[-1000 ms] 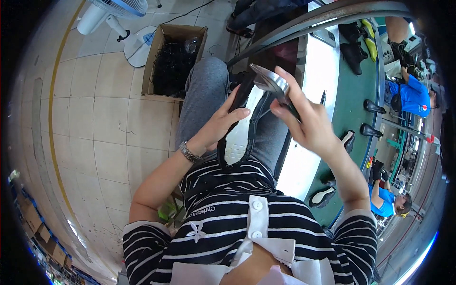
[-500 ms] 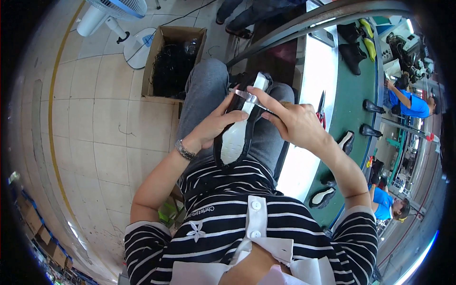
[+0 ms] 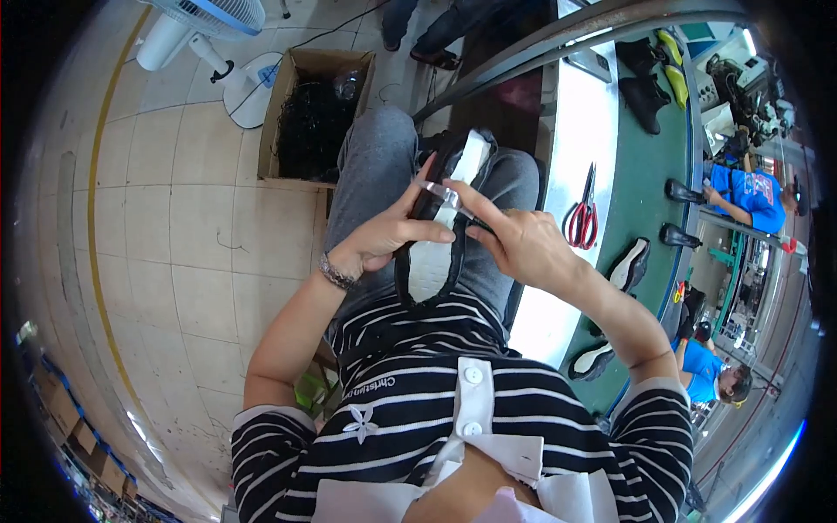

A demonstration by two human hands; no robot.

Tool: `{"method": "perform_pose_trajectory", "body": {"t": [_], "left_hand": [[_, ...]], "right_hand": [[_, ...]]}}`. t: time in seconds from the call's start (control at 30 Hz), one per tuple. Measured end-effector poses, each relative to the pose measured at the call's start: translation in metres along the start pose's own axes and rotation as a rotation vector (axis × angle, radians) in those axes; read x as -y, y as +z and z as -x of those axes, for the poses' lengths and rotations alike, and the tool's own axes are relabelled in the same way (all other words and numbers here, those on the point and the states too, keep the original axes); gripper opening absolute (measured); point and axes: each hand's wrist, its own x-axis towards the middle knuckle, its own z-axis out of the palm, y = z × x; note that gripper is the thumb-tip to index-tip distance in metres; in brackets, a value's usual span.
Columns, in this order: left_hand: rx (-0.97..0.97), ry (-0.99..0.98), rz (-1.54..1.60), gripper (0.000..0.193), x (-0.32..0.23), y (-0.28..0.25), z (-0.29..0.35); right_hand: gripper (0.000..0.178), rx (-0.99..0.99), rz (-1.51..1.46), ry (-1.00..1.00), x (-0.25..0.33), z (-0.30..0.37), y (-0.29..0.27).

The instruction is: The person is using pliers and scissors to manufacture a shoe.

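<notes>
Beige tiled floor (image 3: 174, 235) with a yellow line (image 3: 91, 200) curving along its left side. A white fan (image 3: 205, 22) stands near a cardboard box (image 3: 316, 113) of dark scraps. Right of the box runs a long workbench (image 3: 649, 157), its top green with a white strip, carrying red scissors (image 3: 582, 213) and shoe parts.
</notes>
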Motion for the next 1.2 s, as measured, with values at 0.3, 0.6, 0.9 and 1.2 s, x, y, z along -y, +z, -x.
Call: {"method": "perform_pose_trajectory", "body": {"t": [0.3, 0.6, 0.9, 1.2], "left_hand": [[-0.001, 0.121, -0.021, 0.105, 0.017, 0.006, 0.007], [-0.124, 0.177, 0.375, 0.060, 0.062, 0.021, 0.017], [-0.131, 0.232, 0.295, 0.068, 0.055, 0.033, 0.027], [-0.229, 0.326, -0.044, 0.081, 0.061, 0.028, 0.024]], "right_hand": [[0.065, -0.039, 0.053, -0.003, 0.012, 0.010, 0.001], [0.077, -0.167, 0.302, -0.223, 0.019, 0.053, 0.018], [0.064, 0.034, 0.067, -0.136, 0.005, 0.049, 0.044], [0.064, -0.067, -0.070, -0.179, 0.023, 0.058, -0.018]]}}
